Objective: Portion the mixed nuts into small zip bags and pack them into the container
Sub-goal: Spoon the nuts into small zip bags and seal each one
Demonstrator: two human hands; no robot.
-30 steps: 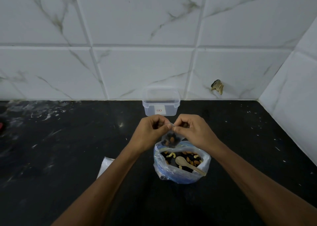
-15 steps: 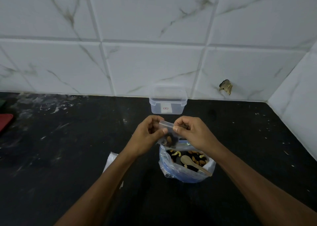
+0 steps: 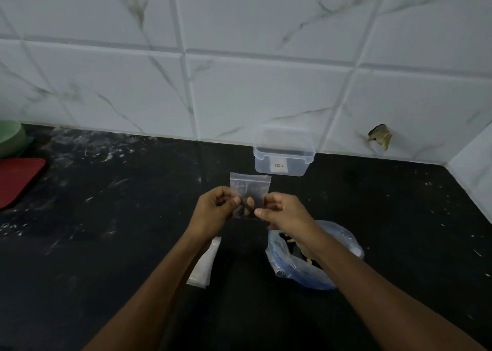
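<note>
Clear zip bag (image 3: 250,191) with nuts (image 3: 249,204), held upright above the bench (image 3: 106,244), pinched by left hand (image 3: 213,212) and right hand (image 3: 282,212); container (image 3: 283,151) at 12 o'clock looks empty, so packing remains.

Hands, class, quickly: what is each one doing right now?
Left hand: pinching the small clear plastic zip bag of nuts.
Right hand: pinching the same bag's other side.

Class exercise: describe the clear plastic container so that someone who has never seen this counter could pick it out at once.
Start at the white marble-tiled wall and follow it down to the black counter. The clear container stands there against the wall, just beyond the small zip bag. Unlike the soft bags nearby, it is a rigid, lidless box with a small red-printed label.
</note>
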